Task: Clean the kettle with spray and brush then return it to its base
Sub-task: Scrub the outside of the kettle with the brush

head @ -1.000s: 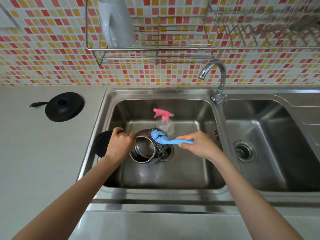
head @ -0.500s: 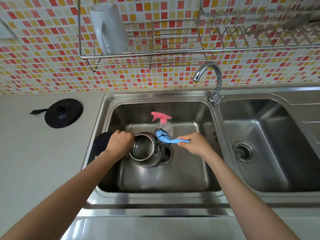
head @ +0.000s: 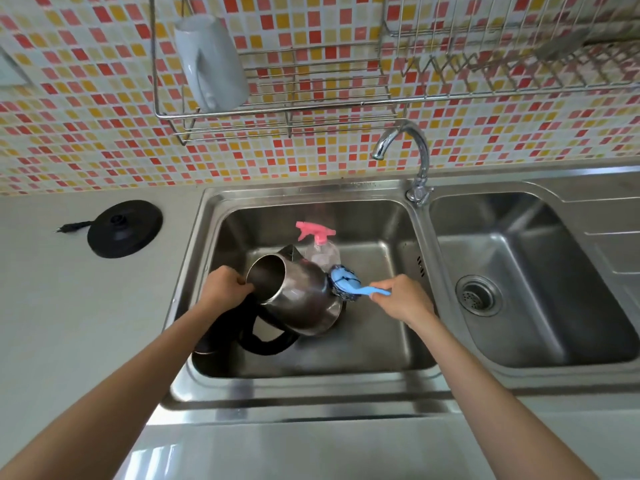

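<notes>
Since half a second ago the kettle (head: 298, 296) has tipped further over inside the left basin (head: 363, 341): its mouth, which looked upward, now turns toward the basin's left wall, and its black handle hangs toward the near wall. The left hand (head: 227, 289) grips the rim at the mouth, fingers curled over the edge. The right hand (head: 401, 299) holds the blue handle of the brush (head: 346, 284) in closed fingers, and the wire head touches the kettle's bottom edge. So the kettle's long axis runs from the left hand across to the brush, and I judge the next scrub belongs to that bottom end. The base (head: 124, 228) lies outside the basin, on the counter to its left, so the left hand is nearer to it. I count one kettle, one brush, one spray bottle (head: 320, 247) at the basin's back, one base and two hands.
</notes>
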